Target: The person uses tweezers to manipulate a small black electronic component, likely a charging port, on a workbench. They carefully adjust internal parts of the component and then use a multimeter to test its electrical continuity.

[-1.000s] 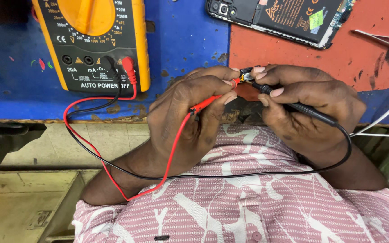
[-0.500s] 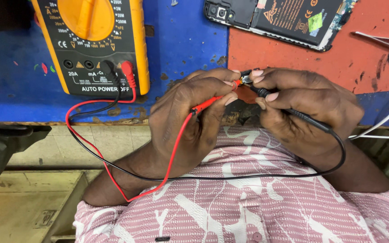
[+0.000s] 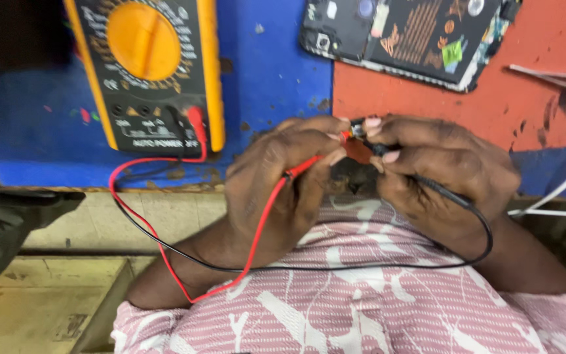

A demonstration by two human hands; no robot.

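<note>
A worn workbench fills the upper part of the view, its top covered by a scuffed blue mat on the left and a red-orange mat on the right, with pale floor tiles below its front edge. The person's pink shirt with a white pattern spreads across the bottom.

A yellow-cased multimeter with a big orange dial lies on the blue mat, well left of the hands. An opened black phone with its back off and its insides showing lies at the top, straddling both mats.

The left hand is closed around a red test probe, whose red lead loops down and back to the meter. The right hand pinches a black test probe, its black lead curving across the shirt. Both probe tips meet at a small reddish-brown part held between the fingertips just off the bench edge; what it is cannot be told.

Thin metal tweezers lie at the far right, and a white cable runs below them.
</note>
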